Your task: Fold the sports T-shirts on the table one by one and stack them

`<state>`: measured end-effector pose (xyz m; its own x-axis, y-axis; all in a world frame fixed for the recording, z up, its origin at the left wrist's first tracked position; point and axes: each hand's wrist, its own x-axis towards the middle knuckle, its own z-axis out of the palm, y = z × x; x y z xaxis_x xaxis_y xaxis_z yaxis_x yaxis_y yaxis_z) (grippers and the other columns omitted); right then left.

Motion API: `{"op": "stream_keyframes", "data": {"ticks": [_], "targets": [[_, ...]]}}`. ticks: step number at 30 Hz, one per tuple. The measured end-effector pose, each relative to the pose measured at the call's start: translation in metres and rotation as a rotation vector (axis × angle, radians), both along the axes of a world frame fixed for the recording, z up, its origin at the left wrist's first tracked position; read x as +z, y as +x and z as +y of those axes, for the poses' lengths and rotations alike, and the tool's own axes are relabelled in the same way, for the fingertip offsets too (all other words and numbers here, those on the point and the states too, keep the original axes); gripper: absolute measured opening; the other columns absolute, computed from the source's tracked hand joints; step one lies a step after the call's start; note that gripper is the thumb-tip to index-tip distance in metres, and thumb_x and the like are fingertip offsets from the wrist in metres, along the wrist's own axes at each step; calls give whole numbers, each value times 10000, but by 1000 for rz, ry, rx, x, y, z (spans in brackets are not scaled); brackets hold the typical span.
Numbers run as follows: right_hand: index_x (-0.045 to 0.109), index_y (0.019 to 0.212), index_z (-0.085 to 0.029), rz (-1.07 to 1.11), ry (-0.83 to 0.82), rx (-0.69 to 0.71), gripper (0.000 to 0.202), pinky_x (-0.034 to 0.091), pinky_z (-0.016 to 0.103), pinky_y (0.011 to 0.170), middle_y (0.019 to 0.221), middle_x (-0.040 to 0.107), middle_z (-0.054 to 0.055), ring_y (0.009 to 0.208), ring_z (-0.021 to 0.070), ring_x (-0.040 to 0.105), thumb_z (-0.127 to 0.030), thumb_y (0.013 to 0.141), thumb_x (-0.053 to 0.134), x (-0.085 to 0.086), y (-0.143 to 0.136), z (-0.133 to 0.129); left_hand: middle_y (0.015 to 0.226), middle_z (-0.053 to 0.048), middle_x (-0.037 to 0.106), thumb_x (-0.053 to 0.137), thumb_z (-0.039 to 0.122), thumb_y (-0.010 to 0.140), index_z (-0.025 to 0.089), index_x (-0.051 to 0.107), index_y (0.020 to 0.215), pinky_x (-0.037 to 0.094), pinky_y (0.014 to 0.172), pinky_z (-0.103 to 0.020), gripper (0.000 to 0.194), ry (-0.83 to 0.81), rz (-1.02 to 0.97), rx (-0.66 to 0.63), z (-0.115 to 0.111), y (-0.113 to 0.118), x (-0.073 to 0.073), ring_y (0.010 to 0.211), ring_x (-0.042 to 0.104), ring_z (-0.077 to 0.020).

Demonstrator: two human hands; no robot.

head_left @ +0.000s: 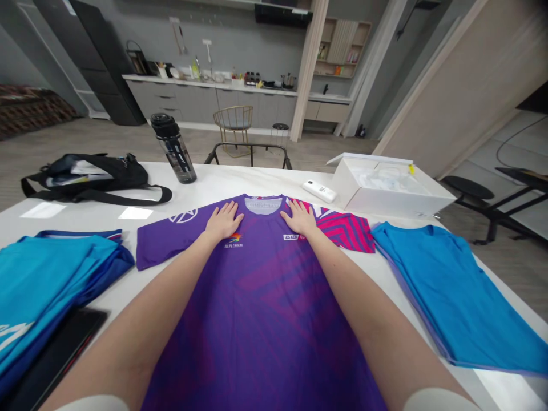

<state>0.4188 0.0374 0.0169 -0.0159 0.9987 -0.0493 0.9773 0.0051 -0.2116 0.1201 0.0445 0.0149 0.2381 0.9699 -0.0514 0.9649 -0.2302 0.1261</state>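
A purple T-shirt point(265, 308) with pink stripes on one sleeve lies spread face up on the white table point(205, 191), its neckline at the far side. My left hand point(224, 220) rests flat on the shirt's left shoulder, fingers stretched out, just above a small colourful logo. On the opposite shoulder lies my right hand point(299, 218), also flat with spread fingers, beside the collar. Neither hand grips the cloth. The shirt's lower end runs out of view at the bottom, and my forearms cover parts of its sides.
Folded teal and navy clothes point(55, 279) lie at left over a dark flat object point(60, 348). A folded blue shirt point(458, 297) lies at right. Along the far side are a black bag point(98, 177), a water bottle point(173, 148), a white device point(319, 190) and an open white box point(385, 191).
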Motion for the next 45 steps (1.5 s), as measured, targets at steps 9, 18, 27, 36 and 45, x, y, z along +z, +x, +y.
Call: {"op": "stream_keyframes", "data": {"ticks": [9, 18, 27, 36, 45], "targets": [[243, 1619, -199, -19, 162, 33, 797, 44, 542, 1247, 1691, 183, 72, 1563, 260, 99, -697, 1002, 163, 2, 3, -15, 1673, -111, 231, 147, 561, 1028, 121, 268, 1601, 141, 1254, -531, 733, 162, -66, 41, -10, 7, 1, 1554, 192, -262], [208, 1629, -207, -20, 15, 34, 794, 40, 632, 1223, 1700, 118, 62, 1567, 282, 68, -693, 1002, 168, 18, -2, -53, 1676, -111, 219, 149, 626, 1011, 127, 260, 1605, 118, 1254, -565, 784, 141, -70, 29, -64, 28, 10, 1556, 183, -281], [231, 1625, -260, -8, 28, 164, 770, 39, 610, 1230, 1697, 146, 38, 1570, 269, 64, -702, 999, 154, 19, -17, -175, 1676, -64, 235, 182, 667, 998, 249, 294, 1604, 114, 1257, -550, 745, 125, -61, -27, -187, 55, 5, 1557, 180, -267], [272, 1613, -295, -21, -12, 147, 701, 27, 591, 1232, 1686, 197, 52, 1562, 291, 122, -651, 1009, 274, 27, -16, -283, 1667, -81, 261, 238, 630, 1004, 252, 316, 1598, 154, 1249, -564, 708, 102, -68, -61, -281, 64, 18, 1550, 201, -300], [306, 1600, -325, 42, 18, 155, 673, 40, 579, 1243, 1671, 225, 31, 1559, 298, 144, -635, 1003, 311, 30, -11, -393, 1657, -60, 295, 300, 634, 998, 298, 337, 1586, 165, 1253, -577, 678, 146, -123, -163, -401, 71, 22, 1542, 232, -290]]}}
